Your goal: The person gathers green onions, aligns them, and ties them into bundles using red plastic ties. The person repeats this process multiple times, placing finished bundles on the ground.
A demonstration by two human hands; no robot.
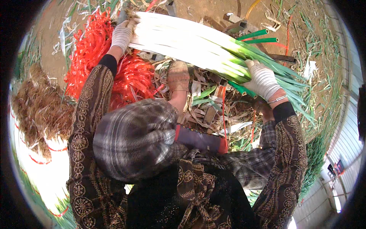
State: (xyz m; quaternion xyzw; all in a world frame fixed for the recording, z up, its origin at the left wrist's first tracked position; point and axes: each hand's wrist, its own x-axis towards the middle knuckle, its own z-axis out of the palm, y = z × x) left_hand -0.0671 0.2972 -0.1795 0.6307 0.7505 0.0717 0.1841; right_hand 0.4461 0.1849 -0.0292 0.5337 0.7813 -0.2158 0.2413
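A thick bundle of long green onions lies crosswise before me, white stalks to the left and green leaves fanning out to the right. My left hand, in a ribbed white glove, grips the bundle's root end. My right hand, gloved the same way, is closed around the near side of the leaves, thumb under and fingers on top. Green tubes stick out from beneath the bundle on its far side, and more green tubes show on the near side. The stalks are overexposed, so single ones are hard to tell apart.
A heap of red plastic strips lies at left. Tied onion bundles with brown roots are stacked farther left. My foot stands among dry leaf scraps. Metal frame parts show beyond the bundle.
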